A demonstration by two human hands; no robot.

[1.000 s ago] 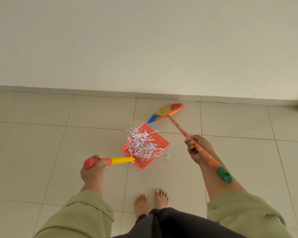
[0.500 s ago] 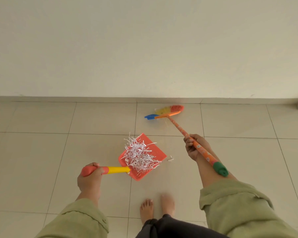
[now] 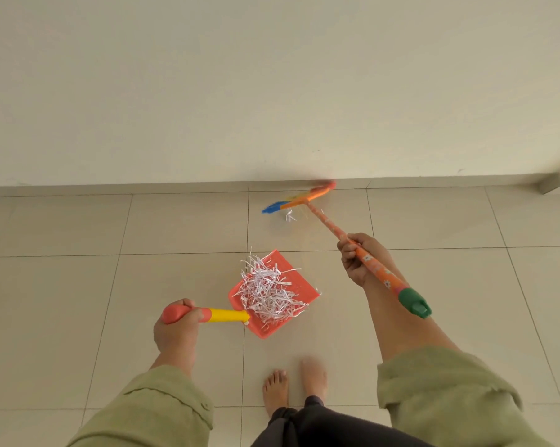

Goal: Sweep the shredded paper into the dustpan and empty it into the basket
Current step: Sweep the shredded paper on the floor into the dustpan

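Note:
A red dustpan (image 3: 299,282) sits over the tiled floor at centre, heaped with white shredded paper (image 3: 267,290). My left hand (image 3: 175,330) grips the red end of its yellow and red handle (image 3: 222,315). My right hand (image 3: 362,258) grips the orange shaft of a small broom (image 3: 328,224) with a green cap at its near end. The broom's blue, yellow and red head (image 3: 299,198) is blurred near the wall. A small clump of shreds (image 3: 290,216) lies by the head. No basket is in view.
A plain wall with a skirting board (image 3: 111,185) runs across the far side of the floor. A grey corner piece (image 3: 555,180) juts in at the right. My two bare feet (image 3: 291,385) stand just behind the dustpan.
The broom head has swung away from the dustpan toward the wall, and a clump of shreds now lies by it. The dustpan has stayed in my left hand, hardly moved.

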